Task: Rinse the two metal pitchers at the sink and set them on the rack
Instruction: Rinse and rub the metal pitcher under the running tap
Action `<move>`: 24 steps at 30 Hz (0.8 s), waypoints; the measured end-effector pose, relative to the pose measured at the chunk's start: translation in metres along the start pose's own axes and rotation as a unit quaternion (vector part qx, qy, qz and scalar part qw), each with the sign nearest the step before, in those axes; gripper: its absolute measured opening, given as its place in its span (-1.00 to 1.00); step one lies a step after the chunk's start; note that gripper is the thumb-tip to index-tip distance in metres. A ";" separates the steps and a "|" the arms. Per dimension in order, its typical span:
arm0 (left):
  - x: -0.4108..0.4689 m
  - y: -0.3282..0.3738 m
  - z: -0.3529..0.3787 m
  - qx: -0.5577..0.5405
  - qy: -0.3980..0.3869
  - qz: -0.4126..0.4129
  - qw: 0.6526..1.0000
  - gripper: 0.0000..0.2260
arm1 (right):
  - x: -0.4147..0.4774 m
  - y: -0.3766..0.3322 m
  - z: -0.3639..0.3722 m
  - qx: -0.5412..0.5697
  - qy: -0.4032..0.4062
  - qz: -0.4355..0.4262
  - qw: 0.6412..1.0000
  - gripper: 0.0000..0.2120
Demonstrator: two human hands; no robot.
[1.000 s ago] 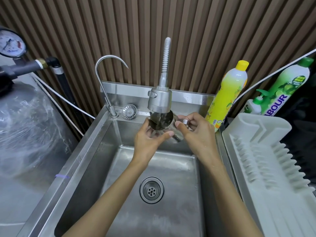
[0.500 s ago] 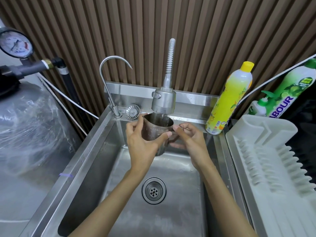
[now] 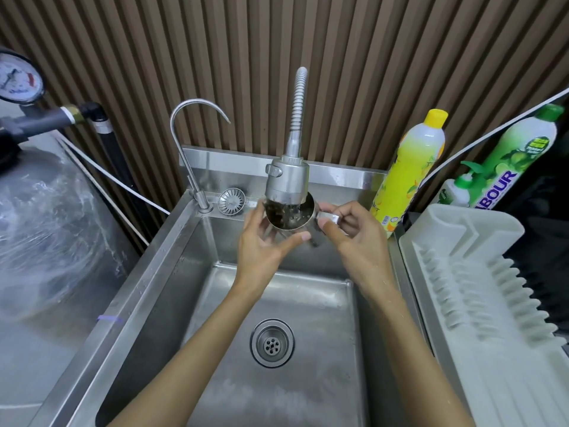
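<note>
One metal pitcher [image 3: 289, 215] is held right under the spray head of the flexible faucet [image 3: 288, 183], its mouth turned toward me with water splashing inside. My left hand [image 3: 264, 241] cups the pitcher's body from the left and below. My right hand [image 3: 351, 232] pinches the pitcher's handle between thumb and fingers on the right. Both are over the back of the steel sink [image 3: 172, 272]. A white dish rack [image 3: 480, 297] lies to the right of the sink. A second pitcher is not in sight.
A thin gooseneck tap [image 3: 191, 143] and a loose strainer [image 3: 231, 201] sit at the sink's back left. A yellow detergent bottle [image 3: 409, 167] and green bottles [image 3: 505, 161] stand back right. A plastic-wrapped tank [image 3: 40, 229] with a pressure gauge [image 3: 18, 77] is on the left. The drain [image 3: 272, 343] is mid-basin.
The pitcher went from upright under the spray to tipped with its mouth toward me. My right hand shifted up onto the handle; my left hand slid lower around the body.
</note>
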State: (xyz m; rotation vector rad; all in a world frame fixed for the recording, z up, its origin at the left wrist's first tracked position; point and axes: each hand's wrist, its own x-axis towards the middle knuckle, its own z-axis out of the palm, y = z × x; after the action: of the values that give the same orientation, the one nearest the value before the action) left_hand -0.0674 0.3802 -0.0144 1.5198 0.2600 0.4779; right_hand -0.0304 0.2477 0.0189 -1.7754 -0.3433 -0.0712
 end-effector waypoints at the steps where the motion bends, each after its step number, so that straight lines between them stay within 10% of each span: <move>1: 0.002 0.003 0.000 0.008 0.016 0.020 1.000 -0.34 | 0.001 0.004 0.002 0.065 -0.012 0.012 0.998 -0.79; 7: 0.001 0.019 -0.007 0.184 0.087 0.114 0.972 -0.23 | 0.004 0.016 0.021 0.290 -0.048 0.116 0.949 -0.83; 16: -0.001 0.015 -0.013 0.249 0.072 0.001 0.966 -0.55 | -0.003 0.004 0.016 0.122 0.003 0.156 0.980 -0.78; 21: -0.002 0.004 -0.015 0.152 -0.012 -0.063 0.986 -0.68 | 0.002 -0.009 0.006 -0.164 0.039 0.023 0.985 -0.77; 24: 0.002 0.002 -0.009 0.109 -0.030 -0.045 0.993 -0.60 | 0.001 -0.007 0.005 -0.158 0.023 -0.009 0.987 -0.84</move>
State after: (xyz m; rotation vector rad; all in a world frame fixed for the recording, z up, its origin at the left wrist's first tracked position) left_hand -0.0700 0.3893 -0.0130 1.7247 0.3404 0.3400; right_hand -0.0320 0.2536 0.0249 -2.0801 -0.3273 -0.1881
